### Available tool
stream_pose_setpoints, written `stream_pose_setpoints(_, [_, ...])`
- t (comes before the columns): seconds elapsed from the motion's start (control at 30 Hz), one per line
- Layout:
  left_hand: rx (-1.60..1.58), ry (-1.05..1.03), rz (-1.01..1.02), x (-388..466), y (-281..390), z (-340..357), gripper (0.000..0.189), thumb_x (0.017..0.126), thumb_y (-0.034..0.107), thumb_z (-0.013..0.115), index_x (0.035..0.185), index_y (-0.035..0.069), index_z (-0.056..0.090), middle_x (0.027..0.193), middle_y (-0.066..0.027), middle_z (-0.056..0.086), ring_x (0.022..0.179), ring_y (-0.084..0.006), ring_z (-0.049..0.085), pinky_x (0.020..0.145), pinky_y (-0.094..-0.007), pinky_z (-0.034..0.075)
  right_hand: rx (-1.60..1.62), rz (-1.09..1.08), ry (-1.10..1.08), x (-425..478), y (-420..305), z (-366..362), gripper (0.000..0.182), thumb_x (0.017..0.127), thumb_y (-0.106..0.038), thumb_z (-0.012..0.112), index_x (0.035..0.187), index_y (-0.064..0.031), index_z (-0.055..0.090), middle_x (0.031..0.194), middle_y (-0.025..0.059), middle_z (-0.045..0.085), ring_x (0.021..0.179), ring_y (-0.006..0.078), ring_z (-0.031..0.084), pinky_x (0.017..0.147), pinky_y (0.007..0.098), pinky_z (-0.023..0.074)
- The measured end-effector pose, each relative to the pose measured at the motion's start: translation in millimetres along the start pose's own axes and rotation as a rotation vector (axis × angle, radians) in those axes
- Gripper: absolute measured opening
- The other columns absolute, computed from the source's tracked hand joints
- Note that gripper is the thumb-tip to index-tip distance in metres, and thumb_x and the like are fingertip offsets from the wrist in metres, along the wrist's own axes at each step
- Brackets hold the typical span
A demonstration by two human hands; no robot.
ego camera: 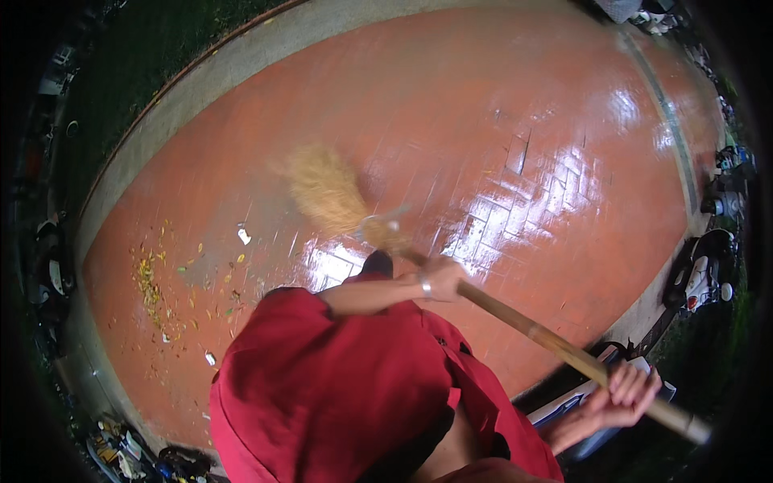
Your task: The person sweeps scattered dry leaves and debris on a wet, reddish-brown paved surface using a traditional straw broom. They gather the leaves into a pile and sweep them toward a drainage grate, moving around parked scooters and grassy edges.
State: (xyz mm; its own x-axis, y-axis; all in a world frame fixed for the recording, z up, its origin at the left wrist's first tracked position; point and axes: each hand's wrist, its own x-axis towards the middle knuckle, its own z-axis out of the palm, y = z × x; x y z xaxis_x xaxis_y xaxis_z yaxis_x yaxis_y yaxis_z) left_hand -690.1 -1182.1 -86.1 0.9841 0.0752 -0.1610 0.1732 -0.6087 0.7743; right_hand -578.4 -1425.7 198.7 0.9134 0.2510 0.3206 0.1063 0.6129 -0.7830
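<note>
A broom with straw bristles point(323, 187) and a long bamboo handle point(537, 335) slants across the view, from the upper left to the lower right. My left hand point(444, 279), with a metal bracelet at its wrist, is closed around the lower handle near the broom head. Farther up, close to the handle's end, my right hand point(628, 392) grips the bamboo. The bristles are blurred and spread over wet red paving point(423, 121); whether they touch it cannot be told. A dark shoe tip point(378, 264) shows just below the binding.
Yellow leaves point(148, 281) lie scattered on the left paving, with white litter bits point(243, 235) nearby. A pale concrete border point(199, 96) curves along grass point(121, 90). Parked motorbikes stand around the rim, including a white scooter point(699, 284) at right. Light glares off the wet tiles.
</note>
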Motion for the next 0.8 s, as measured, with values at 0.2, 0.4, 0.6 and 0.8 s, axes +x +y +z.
stream_pose_setpoints(0.2, [-0.124,0.036,0.474,123,79,12,0.011,0.053,0.01,0.065,0.057,0.008,0.055,0.059,-0.0121,0.058,0.062,-0.0308,0.06,0.057,-0.042,0.045,-0.326,-0.319,-0.003,-38,-50,51,0.032,0.097,-0.017,0.037,0.066,-0.0137,0.033,0.048,-0.0055,0.025,0.041,0.0048,0.02,0.046,0.0213,0.0252])
stream_pose_setpoints(0.4, [-0.207,-0.093,0.375,164,18,56,0.014,0.061,0.008,0.061,0.054,0.007,0.049,0.054,-0.012,0.052,0.05,-0.0294,0.048,0.051,-0.0382,0.041,-0.497,-0.206,-0.258,-30,26,48,0.028,0.092,-0.024,0.05,0.069,-0.012,0.038,0.049,-0.0021,0.037,0.04,0.011,0.037,0.044,0.0283,0.0339])
stream_pose_setpoints(0.6, [-0.259,-0.027,0.094,43,30,54,0.005,0.056,0.007,0.057,0.053,0.009,0.053,0.055,-0.0131,0.056,0.053,-0.0308,0.056,0.049,-0.0405,0.04,-0.197,-0.1,-0.183,-2,-4,26,0.028,0.098,-0.02,0.037,0.072,-0.0133,0.031,0.045,-0.006,0.031,0.033,0.0054,0.028,0.036,0.02,0.0261])
stream_pose_setpoints(0.8, [-0.054,0.129,-0.101,-53,-1,42,0.007,0.055,0.014,0.065,0.057,0.011,0.059,0.057,-0.0114,0.058,0.059,-0.0335,0.06,0.054,-0.0431,0.045,0.092,0.158,-0.172,-10,38,-40,0.016,0.097,-0.016,0.039,0.093,-0.0056,0.05,0.047,-0.0065,0.033,0.034,0.0036,0.029,0.038,0.0211,0.0285])
